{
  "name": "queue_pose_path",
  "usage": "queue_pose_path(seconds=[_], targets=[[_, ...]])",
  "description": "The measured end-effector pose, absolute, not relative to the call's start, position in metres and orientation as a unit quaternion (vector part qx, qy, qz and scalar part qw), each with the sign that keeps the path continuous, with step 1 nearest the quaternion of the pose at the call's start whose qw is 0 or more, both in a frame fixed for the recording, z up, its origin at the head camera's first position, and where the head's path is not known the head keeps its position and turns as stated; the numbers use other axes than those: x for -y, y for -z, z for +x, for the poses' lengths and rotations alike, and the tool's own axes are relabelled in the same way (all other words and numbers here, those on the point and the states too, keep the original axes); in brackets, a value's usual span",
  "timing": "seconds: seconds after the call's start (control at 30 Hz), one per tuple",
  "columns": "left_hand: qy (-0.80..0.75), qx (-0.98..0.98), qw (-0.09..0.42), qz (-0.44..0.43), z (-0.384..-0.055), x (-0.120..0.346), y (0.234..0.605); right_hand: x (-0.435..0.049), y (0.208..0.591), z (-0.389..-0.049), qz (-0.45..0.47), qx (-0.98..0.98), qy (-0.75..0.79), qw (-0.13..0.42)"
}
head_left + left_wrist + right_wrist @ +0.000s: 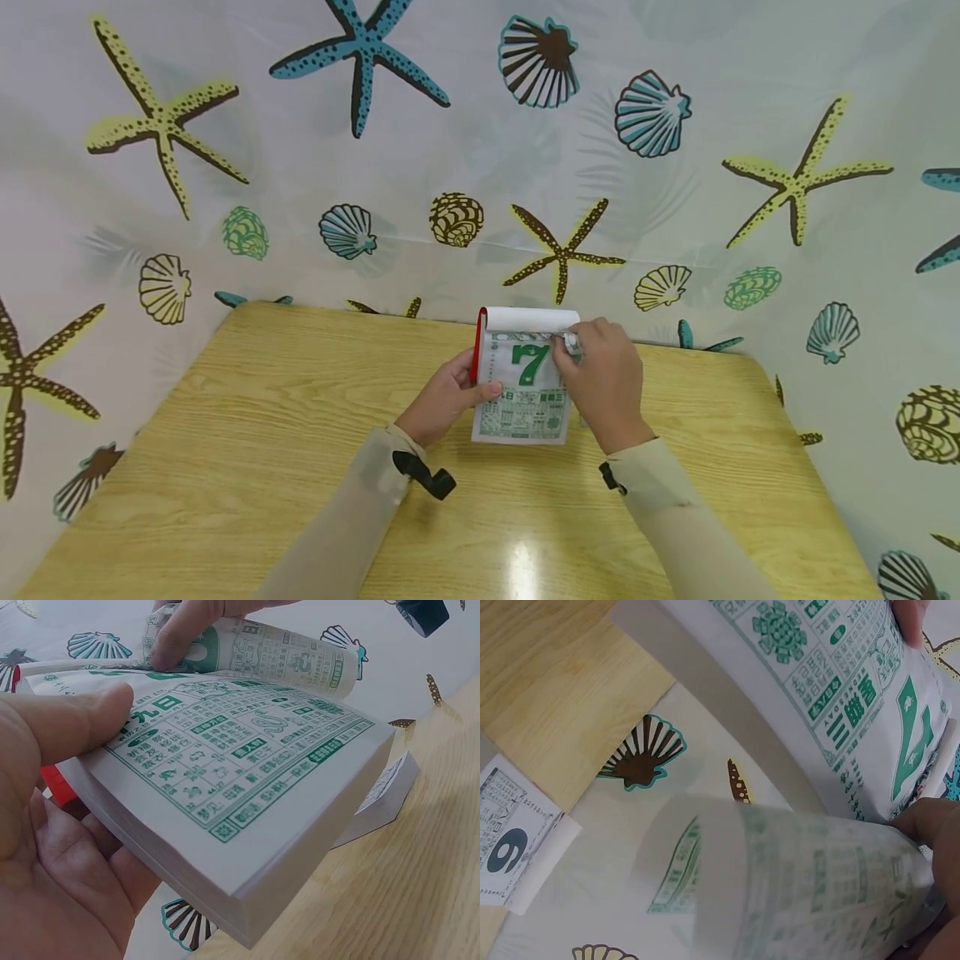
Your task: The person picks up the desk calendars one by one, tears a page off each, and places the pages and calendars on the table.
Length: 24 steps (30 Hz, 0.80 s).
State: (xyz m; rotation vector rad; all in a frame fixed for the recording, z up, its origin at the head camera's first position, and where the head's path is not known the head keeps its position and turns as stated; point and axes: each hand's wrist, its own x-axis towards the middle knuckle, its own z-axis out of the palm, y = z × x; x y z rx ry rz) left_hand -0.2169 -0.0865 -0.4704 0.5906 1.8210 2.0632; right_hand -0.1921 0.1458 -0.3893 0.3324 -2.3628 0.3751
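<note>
A thick tear-off calendar (521,412) with green print and a large 7 is held up over the table. My left hand (442,404) grips its left side, thumb on the front page and fingers behind. A red edge (476,354) shows along that side, and white paper (532,319) is folded back across the top. Near the top right, my right hand (607,379) pinches a thin printed sheet (296,664). That sheet curls away from the pad in both wrist views, with the fingers close to the binding.
Beyond the pad lies a loose printed paper (510,832) with a dark 6, on the wooden table (300,433). A white cloth (420,150) with shells and starfish hangs behind the table's back edge. Black straps (423,475) circle the wrists.
</note>
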Motion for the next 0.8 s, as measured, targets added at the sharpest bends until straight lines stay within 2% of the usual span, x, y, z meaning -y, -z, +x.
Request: queue_pose_path(seconds=[0.33,0.53,0.7,0.8], targets=[[-0.729,-0.634,0.155,0.206,-0.218,0.088,0.472,-0.153,0.398,-0.191,0.194,0.902,-0.168,0.348],[-0.737,-0.628,0.153,0.197,-0.220,0.090,0.471,-0.156,0.399,-0.180,0.226,0.884,-0.298,0.280],[-0.740,-0.624,0.156,0.197,-0.221,0.090,0.471,-0.155,0.394,-0.181,0.117,0.860,-0.436,0.240],[-0.734,-0.632,0.153,0.197,-0.221,0.090,0.470,-0.154,0.391,-0.184,0.055,0.864,-0.464,0.189]])
